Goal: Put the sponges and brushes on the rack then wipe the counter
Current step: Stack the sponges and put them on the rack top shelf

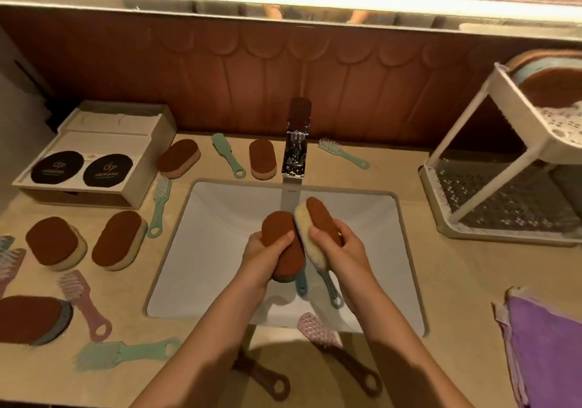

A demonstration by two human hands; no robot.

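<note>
Over the white sink (pixel 220 218), my left hand (pixel 267 256) grips a brown-topped sponge (pixel 278 231) together with a teal brush whose handle (pixel 301 283) pokes out below. My right hand (pixel 338 245) grips a second brown and yellow sponge (pixel 316 218), also with a teal brush handle (pixel 332 289) hanging under it. The two sponges touch side by side. The white two-tier rack (pixel 466 184) stands on the counter at the right, with sponges on its upper tier.
Several more sponges (pixel 119 240) and teal and pink brushes (pixel 85 300) lie on the beige counter (pixel 456 281), mostly left and behind the sink. A chrome faucet (pixel 296 143) stands at the back. There is a white box (pixel 94 155) at left and a purple cloth (pixel 548 347) at right.
</note>
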